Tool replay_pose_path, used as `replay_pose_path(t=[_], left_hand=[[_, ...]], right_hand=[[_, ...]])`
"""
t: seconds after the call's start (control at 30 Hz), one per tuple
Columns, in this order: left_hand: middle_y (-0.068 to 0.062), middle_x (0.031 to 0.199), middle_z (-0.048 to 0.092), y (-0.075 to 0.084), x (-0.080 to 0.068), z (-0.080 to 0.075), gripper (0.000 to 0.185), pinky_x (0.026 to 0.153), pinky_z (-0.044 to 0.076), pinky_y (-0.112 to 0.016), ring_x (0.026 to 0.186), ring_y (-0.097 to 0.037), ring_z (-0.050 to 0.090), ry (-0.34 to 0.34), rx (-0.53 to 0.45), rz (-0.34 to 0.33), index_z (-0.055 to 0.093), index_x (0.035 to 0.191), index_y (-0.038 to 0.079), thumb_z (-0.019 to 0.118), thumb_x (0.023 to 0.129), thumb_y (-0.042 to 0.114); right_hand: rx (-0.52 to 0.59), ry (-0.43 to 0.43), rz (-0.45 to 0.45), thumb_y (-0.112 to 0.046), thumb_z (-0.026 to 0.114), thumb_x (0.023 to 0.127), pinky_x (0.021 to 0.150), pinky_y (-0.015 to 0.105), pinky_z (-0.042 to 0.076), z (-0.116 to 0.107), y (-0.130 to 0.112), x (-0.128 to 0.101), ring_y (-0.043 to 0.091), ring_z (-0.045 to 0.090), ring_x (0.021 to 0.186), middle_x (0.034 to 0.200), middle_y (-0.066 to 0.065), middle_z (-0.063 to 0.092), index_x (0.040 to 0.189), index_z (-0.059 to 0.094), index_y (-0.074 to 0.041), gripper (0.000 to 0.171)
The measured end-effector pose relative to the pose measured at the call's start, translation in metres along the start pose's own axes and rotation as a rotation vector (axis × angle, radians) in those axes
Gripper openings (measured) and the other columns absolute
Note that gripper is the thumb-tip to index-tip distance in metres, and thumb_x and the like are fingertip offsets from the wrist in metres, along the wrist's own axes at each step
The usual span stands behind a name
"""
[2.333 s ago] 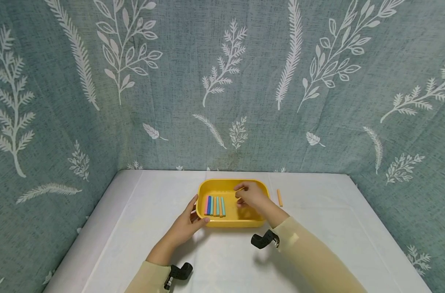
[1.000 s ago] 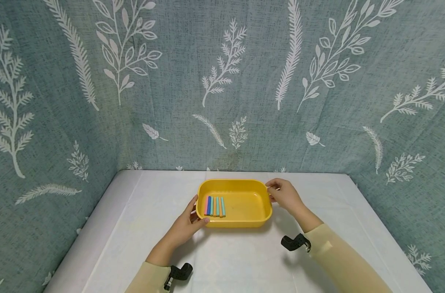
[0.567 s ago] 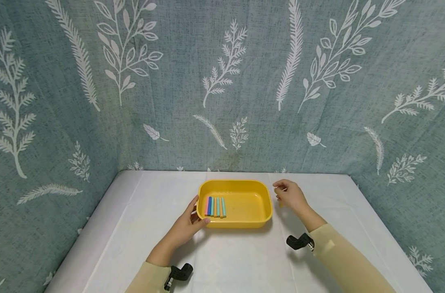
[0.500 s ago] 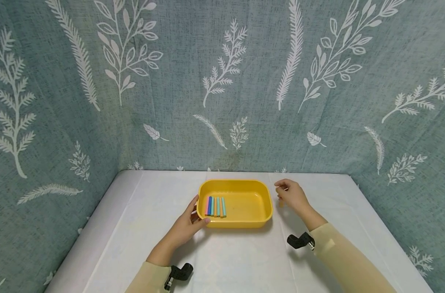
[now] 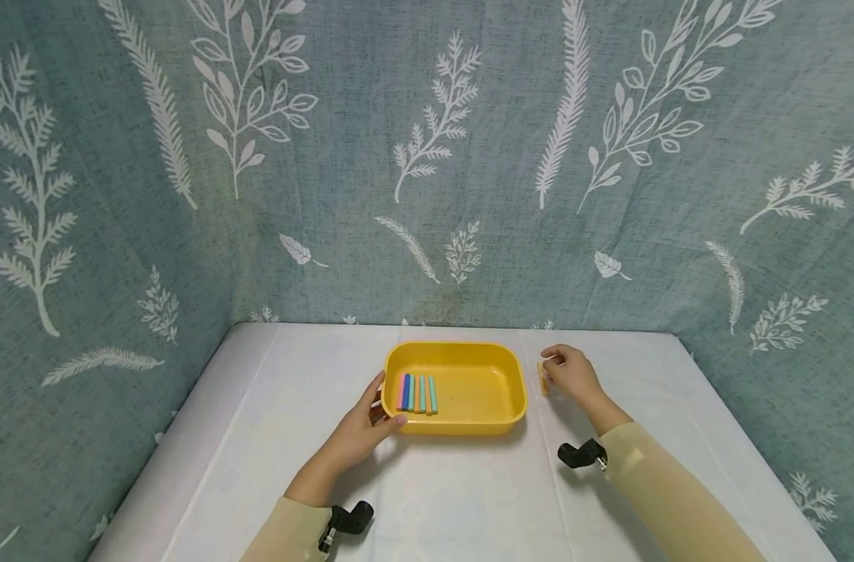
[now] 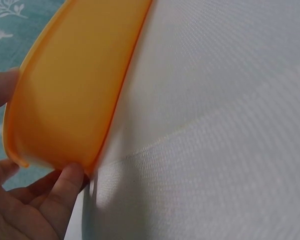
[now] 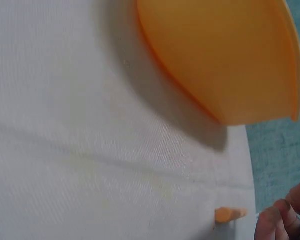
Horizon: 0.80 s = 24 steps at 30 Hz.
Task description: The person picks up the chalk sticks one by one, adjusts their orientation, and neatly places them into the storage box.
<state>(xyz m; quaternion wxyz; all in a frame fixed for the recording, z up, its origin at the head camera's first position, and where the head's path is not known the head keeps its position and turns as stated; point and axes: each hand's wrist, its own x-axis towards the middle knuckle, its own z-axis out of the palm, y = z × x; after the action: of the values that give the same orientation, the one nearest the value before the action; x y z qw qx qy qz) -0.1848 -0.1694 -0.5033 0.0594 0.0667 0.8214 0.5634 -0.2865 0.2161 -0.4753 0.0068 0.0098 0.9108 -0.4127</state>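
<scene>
A yellow plastic tray sits on the white cloth. Several chalk sticks in pink, blue, aqua and orange lie side by side in its left half. My left hand grips the tray's left front corner; in the left wrist view its thumb presses the outer wall. To the right of the tray lies a single orange chalk stick. My right hand is just beside that stick, fingers bent. In the right wrist view, a small gap separates its fingertips from the orange chalk.
White cloth covers the table. A teal leaf-patterned curtain rises behind the table's back edge and along both sides. A black wrist camera is strapped to each sleeve.
My right hand has come out of the tray, passed its right rim and moved over the loose orange chalk, then slightly right of it. My left hand has stayed on the tray.
</scene>
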Motion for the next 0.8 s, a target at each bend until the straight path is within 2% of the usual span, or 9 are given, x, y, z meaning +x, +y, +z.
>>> replay_pose_path(t=[0.27, 0.47, 0.63, 0.73, 0.8], left_hand=[[-0.018, 0.154, 0.04, 0.003, 0.001, 0.001, 0.093, 0.111, 0.04, -0.043, 0.136, -0.035, 0.047, 0.005, 0.01, -0.011, 0.013, 0.163, 0.021, 0.073, 0.093, 0.031], [-0.019, 0.154, 0.039, 0.004, 0.001, 0.001, 0.092, 0.11, 0.041, -0.044, 0.136, -0.035, 0.047, 0.002, 0.001, -0.01, 0.013, 0.163, 0.022, 0.073, 0.093, 0.029], [-0.019, 0.154, 0.04, 0.004, 0.0, 0.001, 0.093, 0.11, 0.041, -0.046, 0.136, -0.035, 0.048, 0.008, -0.008, -0.004, 0.012, 0.163, 0.02, 0.074, 0.093, 0.027], [-0.022, 0.153, 0.039, 0.017, -0.006, 0.0, 0.092, 0.11, 0.04, -0.048, 0.136, -0.038, 0.047, 0.012, -0.02, -0.012, 0.013, 0.162, 0.015, 0.073, 0.094, 0.022], [-0.022, 0.153, 0.039, 0.017, -0.007, 0.001, 0.092, 0.11, 0.04, -0.048, 0.136, -0.038, 0.047, 0.011, -0.026, -0.014, 0.013, 0.162, 0.015, 0.073, 0.094, 0.023]], right_hand=[[-0.081, -0.036, 0.027, -0.012, 0.058, 0.095, 0.059, 0.029, 0.049, -0.003, 0.006, 0.007, 0.019, 0.059, 0.067, 0.089, 0.013, 0.066, 0.123, 0.062, 0.003, 0.032], [-0.1, -0.122, 0.084, -0.015, 0.06, 0.097, 0.061, 0.029, 0.053, -0.001, 0.009, 0.012, 0.019, 0.062, 0.071, 0.098, 0.016, 0.063, 0.128, 0.058, 0.002, 0.036], [-0.135, -0.161, 0.139, -0.019, 0.063, 0.095, 0.058, 0.028, 0.054, 0.003, 0.01, 0.015, 0.019, 0.058, 0.068, 0.103, 0.016, 0.061, 0.133, 0.055, -0.001, 0.042], [-0.157, -0.176, 0.143, -0.02, 0.066, 0.093, 0.058, 0.028, 0.054, 0.003, 0.01, 0.016, 0.019, 0.057, 0.066, 0.103, 0.016, 0.061, 0.134, 0.054, -0.002, 0.047], [-0.169, -0.197, 0.143, -0.02, 0.068, 0.093, 0.059, 0.029, 0.054, 0.003, 0.01, 0.017, 0.019, 0.057, 0.067, 0.104, 0.016, 0.062, 0.136, 0.053, -0.002, 0.049]])
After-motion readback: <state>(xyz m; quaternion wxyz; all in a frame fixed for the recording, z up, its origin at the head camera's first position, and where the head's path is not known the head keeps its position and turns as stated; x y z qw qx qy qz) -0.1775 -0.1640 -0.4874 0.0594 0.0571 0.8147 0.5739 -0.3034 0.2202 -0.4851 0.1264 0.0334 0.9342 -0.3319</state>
